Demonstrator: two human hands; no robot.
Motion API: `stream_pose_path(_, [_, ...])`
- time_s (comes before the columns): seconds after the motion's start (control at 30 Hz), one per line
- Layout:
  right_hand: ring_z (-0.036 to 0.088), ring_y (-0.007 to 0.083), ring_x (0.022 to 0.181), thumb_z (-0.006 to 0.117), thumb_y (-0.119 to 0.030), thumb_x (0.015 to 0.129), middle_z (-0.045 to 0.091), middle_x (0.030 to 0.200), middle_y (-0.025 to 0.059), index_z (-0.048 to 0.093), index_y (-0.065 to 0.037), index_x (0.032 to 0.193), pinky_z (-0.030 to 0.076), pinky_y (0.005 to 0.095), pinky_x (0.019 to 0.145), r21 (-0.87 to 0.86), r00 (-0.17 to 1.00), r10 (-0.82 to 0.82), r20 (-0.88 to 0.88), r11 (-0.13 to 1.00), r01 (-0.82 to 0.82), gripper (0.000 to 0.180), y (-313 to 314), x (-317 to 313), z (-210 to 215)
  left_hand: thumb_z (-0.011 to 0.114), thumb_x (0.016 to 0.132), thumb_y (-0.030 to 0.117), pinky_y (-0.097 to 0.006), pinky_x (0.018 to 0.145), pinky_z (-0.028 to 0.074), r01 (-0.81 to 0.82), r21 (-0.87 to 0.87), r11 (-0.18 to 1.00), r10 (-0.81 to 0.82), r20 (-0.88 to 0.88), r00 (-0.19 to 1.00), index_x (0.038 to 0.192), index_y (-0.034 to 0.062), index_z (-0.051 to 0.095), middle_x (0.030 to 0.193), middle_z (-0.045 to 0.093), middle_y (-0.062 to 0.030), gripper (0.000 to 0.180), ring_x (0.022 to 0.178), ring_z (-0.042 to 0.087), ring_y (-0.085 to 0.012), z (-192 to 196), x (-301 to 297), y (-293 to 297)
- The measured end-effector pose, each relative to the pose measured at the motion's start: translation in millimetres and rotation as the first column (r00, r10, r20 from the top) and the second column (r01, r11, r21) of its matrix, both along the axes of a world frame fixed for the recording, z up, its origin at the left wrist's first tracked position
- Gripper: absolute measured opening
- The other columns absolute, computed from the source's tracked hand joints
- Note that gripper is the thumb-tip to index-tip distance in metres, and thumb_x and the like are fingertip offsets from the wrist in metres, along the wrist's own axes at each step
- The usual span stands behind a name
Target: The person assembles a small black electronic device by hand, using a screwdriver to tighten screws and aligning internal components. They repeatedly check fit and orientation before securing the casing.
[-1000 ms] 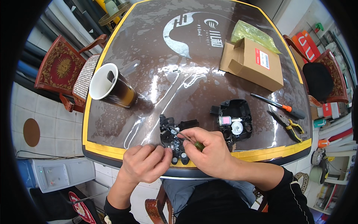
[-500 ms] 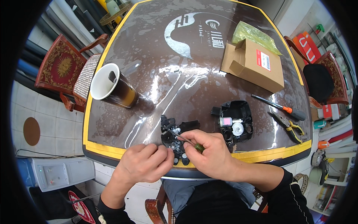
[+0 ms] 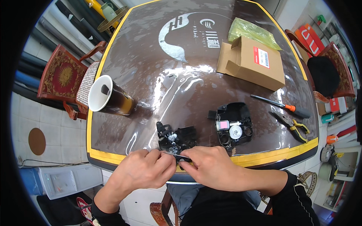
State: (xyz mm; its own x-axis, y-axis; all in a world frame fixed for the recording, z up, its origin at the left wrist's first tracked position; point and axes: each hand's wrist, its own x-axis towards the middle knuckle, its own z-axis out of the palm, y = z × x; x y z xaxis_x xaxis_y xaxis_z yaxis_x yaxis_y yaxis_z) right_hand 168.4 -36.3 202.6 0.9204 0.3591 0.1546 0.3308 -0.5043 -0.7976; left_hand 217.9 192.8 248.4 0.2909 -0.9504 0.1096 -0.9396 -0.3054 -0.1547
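My right hand (image 3: 213, 165) is closed around a small screwdriver, whose thin metal shaft (image 3: 172, 153) points left; its green handle is now hidden in the fingers. My left hand (image 3: 143, 168) has its fingers bent and pressed together by the shaft's tip; what they pinch is hidden. Both hands are at the near side of a black plastic mechanism (image 3: 181, 138) with small shiny parts, which lies by the table's front edge. To its right sits an open black housing (image 3: 235, 109) holding a small motor (image 3: 222, 125) and a white gear (image 3: 236, 132).
A long screwdriver (image 3: 281, 104) and yellow-handled pliers (image 3: 292, 126) lie at the right. Behind them are an open cardboard box (image 3: 260, 66) and a yellowish plastic bag (image 3: 252, 32). A tall cup (image 3: 113, 98) stands left. Yellow tape (image 3: 260, 158) lines the table (image 3: 158, 81).
The screwdriver has swung from slanting into the mechanism to lying nearly level across its near side, its tip at my left fingers. My right hand has turned over its handle. The view has shifted slightly.
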Motion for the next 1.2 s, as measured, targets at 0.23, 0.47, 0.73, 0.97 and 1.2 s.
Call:
stream_pose_path(0.23, [0.073,0.0314,0.071,0.077,-0.017,0.09,0.073,0.084,0.0125,0.074,-0.001,0.103,0.059,0.0413,0.06,-0.05,1.0,0.008,-0.019,0.999,-0.009,0.021,0,-2,-2,0.072,0.073,0.014,-0.027,0.048,0.042,0.039,0.115,0.993,-0.04,0.006,0.999,0.084,0.0108,0.066,0.077,0.045,0.0016,0.013,0.064,0.055,-0.0123,9,3,-4])
stream_pose_path(0.47, [0.073,0.0346,0.07,0.07,-0.017,0.095,0.069,0.08,0.0129,0.063,-0.003,0.089,0.058,0.0453,0.058,0.022,0.999,-0.006,0.04,1.0,0.005,0.016,0,-3,-4,0.072,0.071,0.014,-0.028,0.049,0.045,0.018,0.182,0.983,-0.014,-0.026,1.0,0.084,0.0091,0.067,0.076,0.049,0.001,0.015,0.064,0.056,-0.0131,17,0,-8])
stream_pose_path(0.73, [0.072,0.0346,0.068,0.07,-0.019,0.096,0.07,0.079,0.0133,0.065,-0.002,0.091,0.058,0.0453,0.057,0.02,1.0,-0.019,0.017,1.0,0.019,0.018,1,-2,-3,0.072,0.07,0.011,-0.028,0.045,0.043,-0.034,-0.091,0.995,0.013,-0.224,0.975,0.089,0.0074,0.068,0.076,0.05,0.001,0.02,0.065,0.058,-0.0137,-4,9,3])
stream_pose_path(0.97, [0.073,0.035,0.069,0.07,-0.019,0.095,0.07,0.079,0.0127,0.066,-0.003,0.093,0.058,0.0457,0.057,-0.012,1.0,0.008,-0.025,1.0,-0.009,0.017,1,-1,-2,0.078,0.072,0.008,-0.03,0.045,0.041,-0.159,-0.295,0.942,0.059,-0.321,0.945,0.095,0.0074,0.069,0.074,0.051,0.0013,0.024,0.065,0.058,-0.0141,-23,9,13])
stream_pose_path(1.2, [0.072,0.0355,0.069,0.071,-0.018,0.095,0.071,0.078,0.0125,0.066,-0.004,0.095,0.058,0.047,0.059,-0.013,0.999,-0.002,-0.043,1.0,0.002,0.015,4,3,3,0.075,0.073,0.009,-0.027,0.047,0.044,-0.081,-0.351,0.933,-0.023,-0.284,0.959,0.098,0.0087,0.071,0.076,0.052,0.0021,0.026,0.068,0.059,-0.0131,-36,16,25])
